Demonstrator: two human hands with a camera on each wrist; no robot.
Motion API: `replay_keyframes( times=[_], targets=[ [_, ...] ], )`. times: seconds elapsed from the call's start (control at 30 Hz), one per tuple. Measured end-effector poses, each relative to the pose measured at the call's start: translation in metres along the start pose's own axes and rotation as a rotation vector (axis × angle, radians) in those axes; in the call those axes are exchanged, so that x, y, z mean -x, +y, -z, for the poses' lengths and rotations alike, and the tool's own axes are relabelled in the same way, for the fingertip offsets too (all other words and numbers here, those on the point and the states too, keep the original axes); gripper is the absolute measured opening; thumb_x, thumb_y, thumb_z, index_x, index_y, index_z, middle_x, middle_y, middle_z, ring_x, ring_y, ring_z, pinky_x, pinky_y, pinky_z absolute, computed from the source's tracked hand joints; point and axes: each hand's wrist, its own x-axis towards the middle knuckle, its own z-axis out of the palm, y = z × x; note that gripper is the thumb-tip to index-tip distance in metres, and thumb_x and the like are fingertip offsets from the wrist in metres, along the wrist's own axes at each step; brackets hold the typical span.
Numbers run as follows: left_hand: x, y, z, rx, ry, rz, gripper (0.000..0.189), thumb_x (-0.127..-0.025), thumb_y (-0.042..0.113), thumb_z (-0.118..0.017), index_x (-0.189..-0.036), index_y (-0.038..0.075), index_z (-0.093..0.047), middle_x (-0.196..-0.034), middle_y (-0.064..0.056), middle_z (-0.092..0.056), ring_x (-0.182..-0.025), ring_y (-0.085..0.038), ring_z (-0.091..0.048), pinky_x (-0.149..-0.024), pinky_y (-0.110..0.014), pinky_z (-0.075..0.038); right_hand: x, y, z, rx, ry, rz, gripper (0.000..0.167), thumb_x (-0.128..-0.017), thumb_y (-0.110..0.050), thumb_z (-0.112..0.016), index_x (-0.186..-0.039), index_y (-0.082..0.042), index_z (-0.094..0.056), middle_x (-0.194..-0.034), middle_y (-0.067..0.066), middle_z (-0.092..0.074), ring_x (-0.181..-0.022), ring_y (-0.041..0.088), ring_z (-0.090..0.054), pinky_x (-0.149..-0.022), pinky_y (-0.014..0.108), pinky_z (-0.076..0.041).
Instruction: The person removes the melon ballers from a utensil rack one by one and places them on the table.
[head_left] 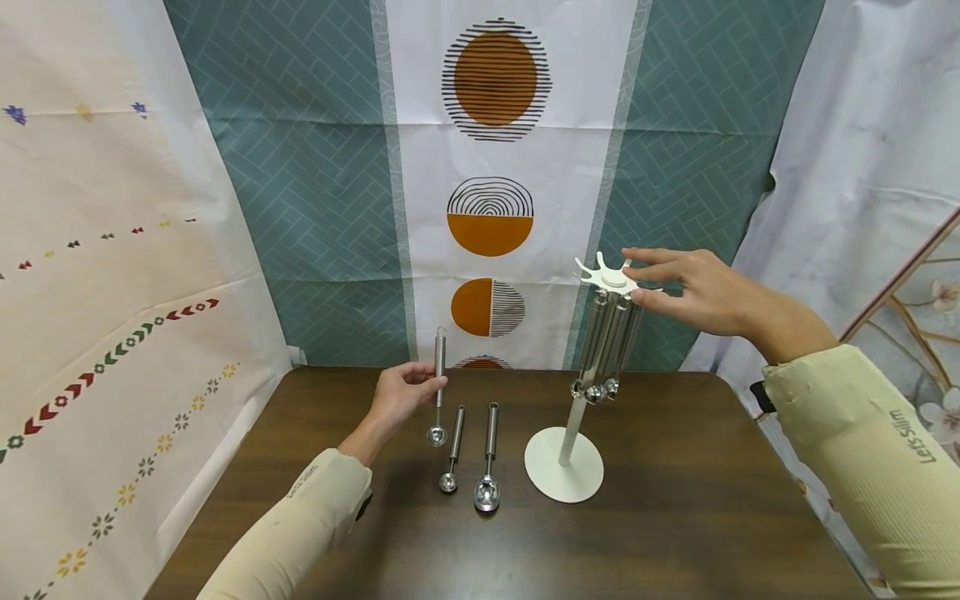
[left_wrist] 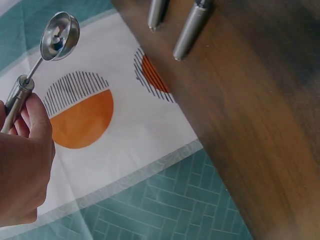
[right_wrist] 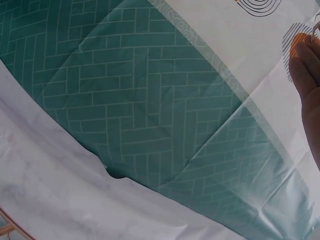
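Rack: white rack (head_left: 564, 483), metal utensils (head_left: 611, 333) hanging from hooked top (head_left: 611, 280)
Left hand (head_left: 399, 393): pinches held scoop (head_left: 439, 357) by handle, bowl end down, left of rack
Right hand (head_left: 697, 287): fingers parted, at hooked top
Table (head_left: 675, 500): dark wood, small scoop (head_left: 456, 442) and large scoop (head_left: 487, 493) lying side by side
Room: teal-white cloth (head_left: 690, 117) behind, orange circles; patterned pale cloth (head_left: 127, 250) left

table (head_left: 675, 517) is showing dark brown wood grain | stand (head_left: 546, 467) is showing white | scoops (head_left: 487, 493) are gleaming silver | backdrop (head_left: 307, 167) beyond far edge is displaying teal brickwork, white centre, orange-and-black circles | side cloth (head_left: 82, 183) beyond left edge is carrying multicoloured motifs on cream
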Motion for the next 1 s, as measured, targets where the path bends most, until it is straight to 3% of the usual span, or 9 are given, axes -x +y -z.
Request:
replay_keyframes(
  times=[0.4,0.6,0.83,1.0],
  targets=[
    [0.0,-0.022,0.009,-0.055,0.029,0.027,0.029,-0.084,0.006,-0.08,-0.108,-0.007,-0.07,-0.094,-0.011,-0.071,-0.074,-0.014,-0.069,-0.071,-0.03,-0.06,0.001,-0.002,-0.001,-0.034,0.0,0.012,0.046,-0.1,-0.029,-0.059,-0.135,0.001,-0.061,-0.152,0.014,-0.045,-0.136,0.042,-0.043,-0.099,0.059,-0.041],
    [-0.002,-0.032,0.01,-0.045,0.039,0.03,0.028,-0.085,0.005,-0.08,-0.108,-0.008,-0.07,-0.09,-0.009,-0.07,-0.073,-0.012,-0.068,-0.074,-0.034,-0.06,0.0,-0.002,-0.003,-0.023,0.009,0.009,0.046,-0.1,-0.028,-0.059,-0.135,0.0,-0.061,-0.152,0.013,-0.045,-0.136,0.041,-0.043,-0.099,0.058,-0.041],
    [-0.003,-0.047,0.012,-0.062,0.051,0.026,0.027,-0.085,0.003,-0.079,-0.106,-0.01,-0.07,-0.084,-0.007,-0.07,-0.076,-0.022,-0.071,-0.07,-0.033,-0.06,0.001,-0.001,-0.003,-0.03,0.011,0.003,0.045,-0.1,-0.028,-0.059,-0.135,0.0,-0.061,-0.152,0.013,-0.045,-0.136,0.041,-0.043,-0.1,0.059,-0.04],
    [-0.003,-0.053,0.013,-0.066,0.058,0.041,0.027,-0.085,0.004,-0.079,-0.106,-0.01,-0.07,-0.086,-0.008,-0.072,-0.073,-0.014,-0.068,-0.073,-0.037,-0.06,0.002,0.0,-0.002,-0.029,0.018,0.011,0.045,-0.1,-0.027,-0.06,-0.134,0.001,-0.061,-0.151,0.014,-0.046,-0.135,0.042,-0.044,-0.102,0.06,-0.038]
  ],
)
